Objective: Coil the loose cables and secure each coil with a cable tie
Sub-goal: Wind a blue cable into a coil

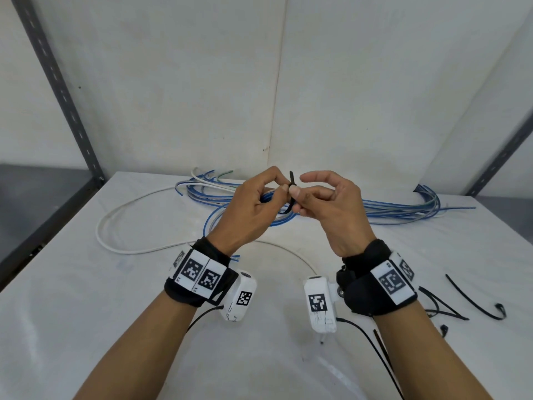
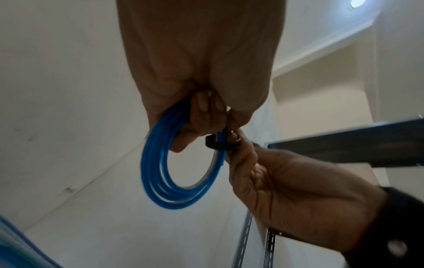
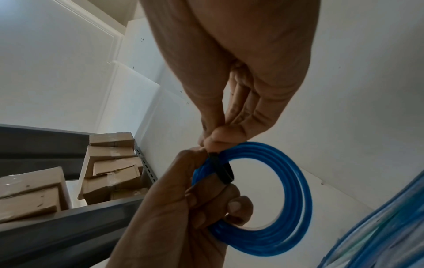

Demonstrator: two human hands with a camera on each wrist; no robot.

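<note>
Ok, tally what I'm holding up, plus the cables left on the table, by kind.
Blue coil: 1
Tie around it: 1
Thick white cable on the table: 1
Loose blue bundle on the table: 1 (strands too tangled to count)
Total: 4

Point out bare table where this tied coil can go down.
Free: the near-left table, below the white cable and left of the left hand. Crowded: the blue cables at the back and the spare cable ties at right.
</note>
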